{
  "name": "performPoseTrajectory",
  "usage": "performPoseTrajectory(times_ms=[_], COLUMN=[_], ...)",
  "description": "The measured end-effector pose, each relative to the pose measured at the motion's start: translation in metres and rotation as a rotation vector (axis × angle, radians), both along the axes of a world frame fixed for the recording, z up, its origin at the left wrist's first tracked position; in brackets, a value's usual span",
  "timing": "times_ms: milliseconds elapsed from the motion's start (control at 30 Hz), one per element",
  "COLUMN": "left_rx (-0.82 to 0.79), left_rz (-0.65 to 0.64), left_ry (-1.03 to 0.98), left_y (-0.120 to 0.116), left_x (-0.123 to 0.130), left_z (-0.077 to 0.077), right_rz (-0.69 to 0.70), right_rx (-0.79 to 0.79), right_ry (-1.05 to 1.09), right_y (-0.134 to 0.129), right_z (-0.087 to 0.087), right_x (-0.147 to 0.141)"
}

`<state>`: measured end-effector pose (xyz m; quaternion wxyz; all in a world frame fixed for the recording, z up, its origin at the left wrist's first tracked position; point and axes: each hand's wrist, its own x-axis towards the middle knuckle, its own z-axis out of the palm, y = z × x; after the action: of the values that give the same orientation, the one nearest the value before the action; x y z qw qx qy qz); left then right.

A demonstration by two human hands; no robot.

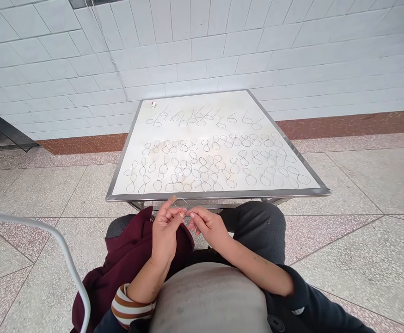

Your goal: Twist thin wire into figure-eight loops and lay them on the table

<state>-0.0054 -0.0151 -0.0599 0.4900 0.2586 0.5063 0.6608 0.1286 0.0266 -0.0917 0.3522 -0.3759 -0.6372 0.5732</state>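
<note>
My left hand [166, 226] and my right hand [207, 224] meet over my lap, just short of the table's near edge. Between their pinched fingertips is a thin wire [181, 199], bent into a loop that rises above the left fingers. Tape or a cover wraps one left fingertip. On the white-topped table [174, 132] lie many thin wire pieces: single loops with straight tails [183, 121] in the far rows, and figure-eight shapes [205, 145] in the middle and near rows. Exactly how the fingers grip the wire is too small to make out.
A small white and red object [154, 105] sits at the table's far left corner. Metal edging [219, 194] frames the tabletop. Behind it stands a white tiled wall [209, 46]. A grey curved tube [63, 245] is at my left, and maroon cloth [119, 259] covers my left leg.
</note>
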Motion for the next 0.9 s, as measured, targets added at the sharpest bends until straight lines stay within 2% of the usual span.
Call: performPoseTrajectory(times_ms=[200, 300, 400, 567, 900], left_rx=[0.026, 0.043, 0.052, 0.046, 0.050], left_rz=[0.012, 0.005, -0.003, 0.009, 0.097], left_ry=[0.012, 0.036, 0.057, 0.059, -0.187], left_y=[-0.001, -0.002, -0.002, -0.001, -0.001], left_x=[0.000, 0.000, -0.001, -0.003, -0.003], left_z=[0.000, -0.001, -0.002, 0.001, 0.004], right_rz=[0.023, -0.027, -0.088, -0.083, -0.039], right_rx=[0.016, 0.045, 0.124, 0.270, 0.427], right_ry=[-0.029, -0.025, -0.022, -0.008, -0.059], right_y=[0.003, 0.006, 0.009, 0.012, 0.015], right_z=[-0.002, 0.000, 0.005, 0.009, 0.013], right_x=[0.001, 0.002, 0.001, -0.002, -0.004])
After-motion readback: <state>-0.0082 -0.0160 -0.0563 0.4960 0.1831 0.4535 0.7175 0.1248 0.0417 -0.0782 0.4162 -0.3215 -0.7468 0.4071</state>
